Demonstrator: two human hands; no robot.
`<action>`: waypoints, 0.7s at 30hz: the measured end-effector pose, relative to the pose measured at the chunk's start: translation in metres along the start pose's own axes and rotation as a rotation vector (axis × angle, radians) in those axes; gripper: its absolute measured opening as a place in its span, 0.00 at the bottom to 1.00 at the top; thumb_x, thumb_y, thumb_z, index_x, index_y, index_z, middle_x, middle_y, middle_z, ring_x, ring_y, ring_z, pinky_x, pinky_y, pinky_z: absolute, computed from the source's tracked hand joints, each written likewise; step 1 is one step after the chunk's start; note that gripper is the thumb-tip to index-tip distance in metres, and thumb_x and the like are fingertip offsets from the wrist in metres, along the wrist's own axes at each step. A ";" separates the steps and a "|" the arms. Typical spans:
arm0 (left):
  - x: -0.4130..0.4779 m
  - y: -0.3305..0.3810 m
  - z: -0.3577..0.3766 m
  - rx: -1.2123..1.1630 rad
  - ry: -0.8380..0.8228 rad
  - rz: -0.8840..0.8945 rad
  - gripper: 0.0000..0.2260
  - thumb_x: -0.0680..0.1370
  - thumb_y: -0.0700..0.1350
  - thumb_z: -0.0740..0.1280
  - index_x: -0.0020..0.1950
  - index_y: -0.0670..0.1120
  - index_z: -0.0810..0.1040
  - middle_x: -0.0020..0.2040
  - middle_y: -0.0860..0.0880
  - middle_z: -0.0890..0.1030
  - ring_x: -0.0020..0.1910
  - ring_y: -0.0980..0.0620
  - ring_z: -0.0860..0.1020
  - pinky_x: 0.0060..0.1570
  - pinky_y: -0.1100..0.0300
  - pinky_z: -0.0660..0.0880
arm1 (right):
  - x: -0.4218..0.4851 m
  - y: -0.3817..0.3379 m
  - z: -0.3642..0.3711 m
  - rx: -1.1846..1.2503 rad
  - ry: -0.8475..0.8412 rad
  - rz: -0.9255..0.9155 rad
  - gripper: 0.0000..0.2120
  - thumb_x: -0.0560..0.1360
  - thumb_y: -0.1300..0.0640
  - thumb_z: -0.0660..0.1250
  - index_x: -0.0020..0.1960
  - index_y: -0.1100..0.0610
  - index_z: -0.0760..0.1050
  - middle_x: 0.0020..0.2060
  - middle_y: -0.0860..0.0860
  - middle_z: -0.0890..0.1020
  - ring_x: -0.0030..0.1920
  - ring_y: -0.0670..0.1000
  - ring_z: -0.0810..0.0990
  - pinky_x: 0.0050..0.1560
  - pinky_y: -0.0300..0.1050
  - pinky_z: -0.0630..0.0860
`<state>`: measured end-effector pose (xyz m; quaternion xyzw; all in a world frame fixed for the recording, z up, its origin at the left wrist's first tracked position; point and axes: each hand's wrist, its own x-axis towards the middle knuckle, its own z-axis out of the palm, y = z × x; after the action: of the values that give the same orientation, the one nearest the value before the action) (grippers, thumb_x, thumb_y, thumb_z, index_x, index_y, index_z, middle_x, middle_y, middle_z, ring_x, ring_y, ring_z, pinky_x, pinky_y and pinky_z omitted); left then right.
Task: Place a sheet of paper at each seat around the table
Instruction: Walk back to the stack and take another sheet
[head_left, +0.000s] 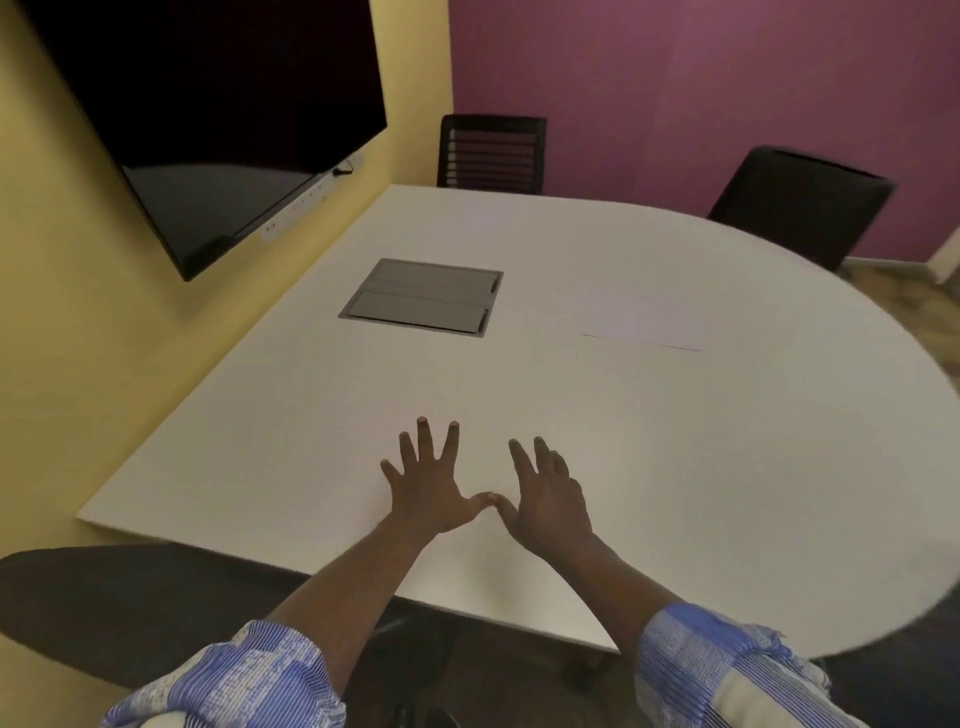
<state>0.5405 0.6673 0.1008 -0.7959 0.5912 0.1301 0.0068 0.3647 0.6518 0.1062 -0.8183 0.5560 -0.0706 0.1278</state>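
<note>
My left hand (431, 488) and my right hand (545, 499) lie flat on the white table (260, 441) near its front edge, fingers spread, thumb tips touching. Neither hand holds anything. White sheets of paper (641, 322) lie on the table's right half, hard to tell from the white top; only their near edge shows as a thin dark line. Whether a sheet lies under my hands cannot be told. Black chairs stand at the far side (491, 150), at the far right (800, 202) and at the near left (130, 608).
A grey cable hatch (423, 296) is set into the tabletop's middle left. A large black screen (218, 114) hangs on the yellow wall at left. A purple wall runs behind the far chairs. The table's right end is rounded.
</note>
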 end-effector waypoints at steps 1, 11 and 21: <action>-0.010 0.016 -0.003 -0.003 0.013 0.019 0.54 0.66 0.80 0.57 0.81 0.56 0.34 0.81 0.42 0.34 0.80 0.34 0.40 0.73 0.29 0.49 | -0.012 0.011 -0.012 -0.006 0.019 0.008 0.40 0.79 0.35 0.60 0.82 0.51 0.48 0.80 0.60 0.54 0.79 0.63 0.57 0.70 0.60 0.69; -0.096 0.199 -0.043 -0.031 0.163 0.257 0.52 0.68 0.80 0.55 0.82 0.55 0.37 0.82 0.42 0.38 0.81 0.36 0.41 0.74 0.31 0.47 | -0.122 0.141 -0.139 -0.064 0.199 0.122 0.39 0.79 0.38 0.61 0.82 0.51 0.48 0.80 0.59 0.55 0.79 0.62 0.56 0.70 0.59 0.67; -0.113 0.348 -0.069 -0.045 0.220 0.445 0.51 0.69 0.77 0.58 0.81 0.55 0.37 0.82 0.43 0.38 0.81 0.36 0.41 0.75 0.32 0.45 | -0.173 0.253 -0.237 -0.031 0.321 0.277 0.38 0.79 0.37 0.61 0.82 0.49 0.49 0.81 0.57 0.55 0.79 0.60 0.54 0.73 0.59 0.63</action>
<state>0.1954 0.6577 0.2417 -0.6553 0.7462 0.0540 -0.1044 0.0135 0.6926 0.2645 -0.7141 0.6774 -0.1733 0.0332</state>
